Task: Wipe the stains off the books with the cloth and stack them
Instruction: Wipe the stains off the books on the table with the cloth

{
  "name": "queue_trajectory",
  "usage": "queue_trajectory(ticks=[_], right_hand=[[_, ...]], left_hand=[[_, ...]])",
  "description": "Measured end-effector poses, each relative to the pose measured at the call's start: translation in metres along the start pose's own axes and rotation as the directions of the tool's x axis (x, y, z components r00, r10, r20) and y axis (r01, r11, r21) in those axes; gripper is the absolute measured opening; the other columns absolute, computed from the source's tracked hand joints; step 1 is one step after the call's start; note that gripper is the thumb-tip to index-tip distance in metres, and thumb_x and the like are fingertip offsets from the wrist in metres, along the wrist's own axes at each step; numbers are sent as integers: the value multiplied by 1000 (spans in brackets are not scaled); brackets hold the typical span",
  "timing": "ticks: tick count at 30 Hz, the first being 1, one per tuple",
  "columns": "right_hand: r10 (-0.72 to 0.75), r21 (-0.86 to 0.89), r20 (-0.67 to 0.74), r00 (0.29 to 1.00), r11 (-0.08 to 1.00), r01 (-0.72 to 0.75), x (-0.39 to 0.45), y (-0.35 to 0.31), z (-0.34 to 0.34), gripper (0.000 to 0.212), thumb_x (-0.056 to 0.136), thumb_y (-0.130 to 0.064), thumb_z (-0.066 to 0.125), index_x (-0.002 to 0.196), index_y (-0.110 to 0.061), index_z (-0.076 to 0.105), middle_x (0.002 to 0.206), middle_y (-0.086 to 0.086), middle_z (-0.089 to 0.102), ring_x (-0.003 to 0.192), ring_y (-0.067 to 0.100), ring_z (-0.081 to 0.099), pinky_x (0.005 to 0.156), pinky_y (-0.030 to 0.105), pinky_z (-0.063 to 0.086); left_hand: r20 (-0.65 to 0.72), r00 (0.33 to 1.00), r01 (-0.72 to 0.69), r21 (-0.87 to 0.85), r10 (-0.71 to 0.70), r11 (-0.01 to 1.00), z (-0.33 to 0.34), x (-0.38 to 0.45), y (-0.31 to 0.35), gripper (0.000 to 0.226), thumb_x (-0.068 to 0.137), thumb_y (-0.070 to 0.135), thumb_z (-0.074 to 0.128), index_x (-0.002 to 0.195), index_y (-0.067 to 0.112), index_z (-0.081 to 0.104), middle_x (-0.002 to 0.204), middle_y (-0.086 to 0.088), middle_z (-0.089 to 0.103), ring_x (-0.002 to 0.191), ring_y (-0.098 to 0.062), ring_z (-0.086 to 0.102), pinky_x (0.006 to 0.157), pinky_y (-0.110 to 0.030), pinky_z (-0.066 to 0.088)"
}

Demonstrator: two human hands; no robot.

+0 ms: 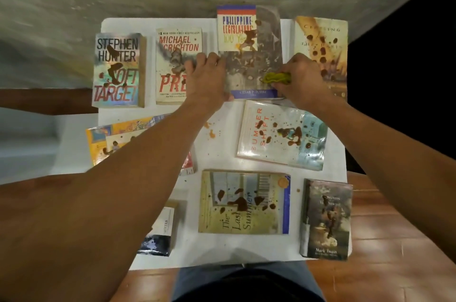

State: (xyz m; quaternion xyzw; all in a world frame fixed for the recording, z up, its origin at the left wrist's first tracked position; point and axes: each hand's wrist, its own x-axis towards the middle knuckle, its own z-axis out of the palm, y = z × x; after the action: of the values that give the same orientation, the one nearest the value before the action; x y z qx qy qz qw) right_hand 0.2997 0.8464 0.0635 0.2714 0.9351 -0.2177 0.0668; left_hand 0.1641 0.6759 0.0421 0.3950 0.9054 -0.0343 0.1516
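Several stained books lie flat on a white table (pixel 222 153). At the far middle lies the Philippine Legislature book (pixel 249 54), spotted brown. My left hand (pixel 207 77) presses on its left edge, thumb at the near corner. My right hand (pixel 299 79) grips a bunched yellow-green cloth (pixel 276 78) against the book's right side. Around it lie Soft Target (pixel 118 69), Prey (pixel 172 64), a tan book (pixel 320 50) at the far right, Summer Shift (pixel 281 133), The Last Summer (pixel 244 203) and a Mark Twain book (pixel 325 220).
A yellow picture book (pixel 116 138) and a small dark book (pixel 160 230) are partly hidden under my left arm. Orange-brown drips (pixel 211 132) mark the tabletop. A grey wall rises behind the table; wooden floor (pixel 385 252) shows at the right.
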Motion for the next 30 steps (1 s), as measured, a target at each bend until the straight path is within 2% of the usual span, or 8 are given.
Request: queue_trajectory(ticks=[4,8,14,18,21,25,30], right_hand=[[21,-15,4,1000,1000,-21,5,0,0,34,90,-24,72,122,-12,70,118,16,56,105,30,54,84,26,40],[-46,-6,32,998,999,47,1,5,4,30,85,-22,78,111,-8,75,110,18,58,96,32,58,79,28,44],[14,14,10,1000,1000,-14,9,1,3,31,88,-23,75,115,-9,73,116,16,56,102,30,56,86,33,50],[-46,-15,51,998,999,47,0,0,8,30,85,-20,77,113,-10,75,109,16,55,96,33,58,84,42,53],[-48,-26,58,997,998,50,0,2,10,31,85,-20,77,114,-10,74,109,16,55,98,34,57,86,46,53],[50,9,-11,999,999,-50,14,-2,8,32,88,-24,74,115,-7,72,117,14,54,104,30,54,91,45,52],[-39,4,60,997,999,38,19,-3,9,35,86,-24,77,118,-10,71,121,13,55,107,31,54,95,47,50]], left_hand=[[-7,1000,5,-7,-5,1000,0,-1,-1,81,75,55,80,139,18,46,137,-5,49,128,-29,41,106,-46,28],[-2,1000,12,6,-12,1000,-1,1,1,82,75,56,80,139,19,45,136,-5,48,127,-29,41,105,-46,28],[12,1000,19,6,-19,1000,-2,1,2,80,76,55,79,139,19,45,136,-5,47,128,-28,40,106,-46,28],[17,1000,26,13,-26,1000,-1,1,2,79,77,55,79,139,19,45,137,-5,46,128,-28,40,107,-46,28],[27,999,35,42,-36,999,-1,1,5,80,77,56,78,140,18,44,136,-6,45,128,-28,39,107,-46,28],[29,999,34,40,-35,999,-1,1,5,81,77,55,78,141,18,44,137,-6,44,129,-28,39,108,-46,27],[36,999,33,52,-35,998,-2,7,3,81,77,55,78,140,18,44,135,-6,44,127,-28,39,106,-45,28]])
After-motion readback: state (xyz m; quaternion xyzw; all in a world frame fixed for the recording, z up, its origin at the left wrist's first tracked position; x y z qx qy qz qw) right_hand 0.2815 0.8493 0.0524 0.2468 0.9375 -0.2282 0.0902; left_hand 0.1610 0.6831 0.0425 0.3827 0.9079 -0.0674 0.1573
